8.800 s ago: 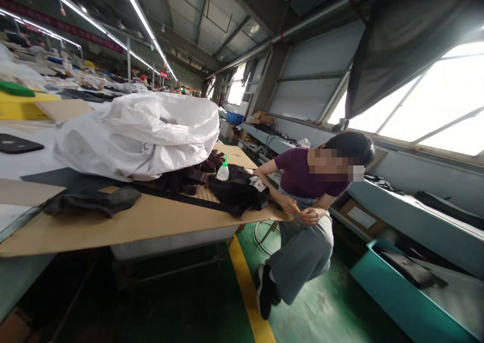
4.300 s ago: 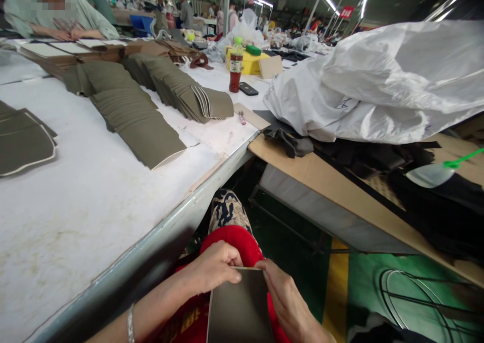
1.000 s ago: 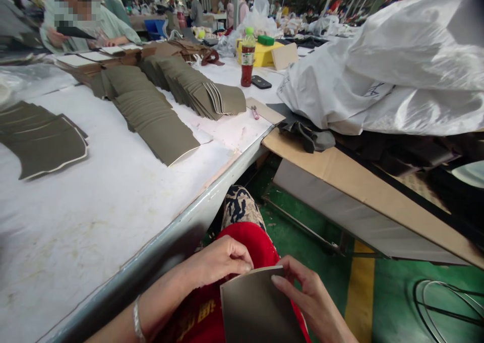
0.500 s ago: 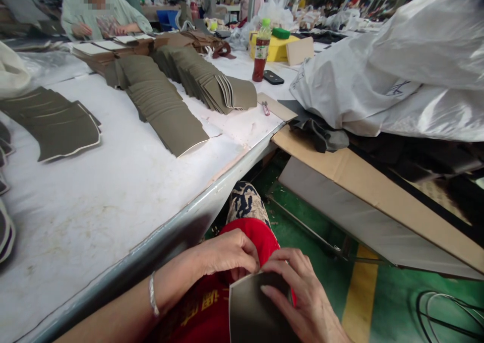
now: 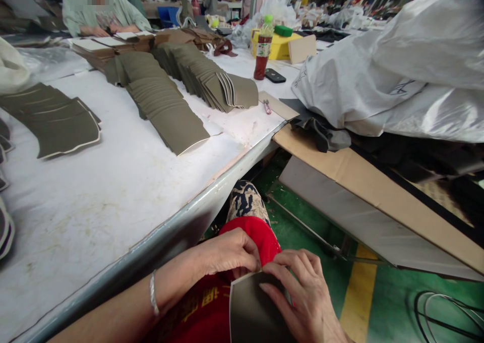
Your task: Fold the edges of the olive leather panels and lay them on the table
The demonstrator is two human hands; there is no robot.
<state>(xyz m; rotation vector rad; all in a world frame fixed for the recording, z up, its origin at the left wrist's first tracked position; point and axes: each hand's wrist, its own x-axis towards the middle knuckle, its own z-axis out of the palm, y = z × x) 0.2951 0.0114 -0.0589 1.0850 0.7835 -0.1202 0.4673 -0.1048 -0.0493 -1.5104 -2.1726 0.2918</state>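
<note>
An olive-grey leather-like panel (image 5: 253, 307) with a pale edge lies over my lap, on the red apron (image 5: 196, 307). My left hand (image 5: 234, 254), with a silver bangle at the wrist, has its fingers curled and pinched at the panel's top edge. Beside it, my right hand (image 5: 302, 287) grips the same panel, thumb on the face and fingers over the upper edge. The fingertips of both hands nearly meet there. Whatever lies under the left fingertips is too small to make out.
Fanned rows of similar panels (image 5: 166, 111) lie on the white table (image 5: 124, 202). A drink bottle (image 5: 263, 48), a phone (image 5: 275, 75) and small pink-handled snips (image 5: 267, 107) stand or lie farther back. On the right, a cardboard-edged box (image 5: 340, 171) sits under plastic sheeting (image 5: 378, 75). A co-worker (image 5: 102, 15) sits opposite.
Both hands stay at the panel's top edge with hardly any movement; the right hand's fingers shift slightly. Across the table, the co-worker's hands have come lower and closer together.
</note>
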